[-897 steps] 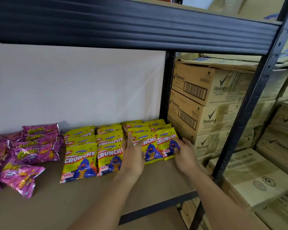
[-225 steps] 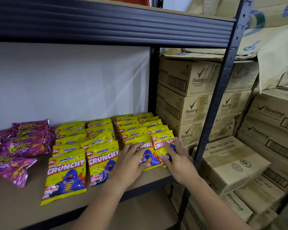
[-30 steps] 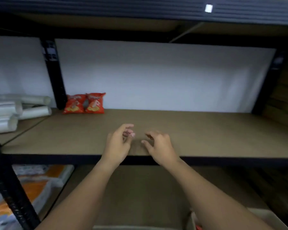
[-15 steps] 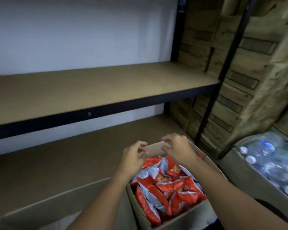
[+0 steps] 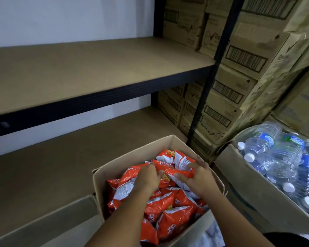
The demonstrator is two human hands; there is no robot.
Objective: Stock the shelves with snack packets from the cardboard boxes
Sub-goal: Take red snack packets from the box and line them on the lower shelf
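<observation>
Step in hand: gathering packets (image 5: 169, 172) from box (image 5: 125, 162). Left hand (image 5: 147, 178) and right hand (image 5: 197, 177) both curled around packets. Next: lift clear, carry to far shelf (image 5: 78, 65).

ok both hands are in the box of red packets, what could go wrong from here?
1. The left hand and right hand grip several loose red packets at once; some may slip out on the lift to the shelf.
2. The grip bunches the packets, so the snacks inside could get crushed.
3. The cardboard box is torn at its right rim; snagging it could tip packets toward the water bottles.
</observation>
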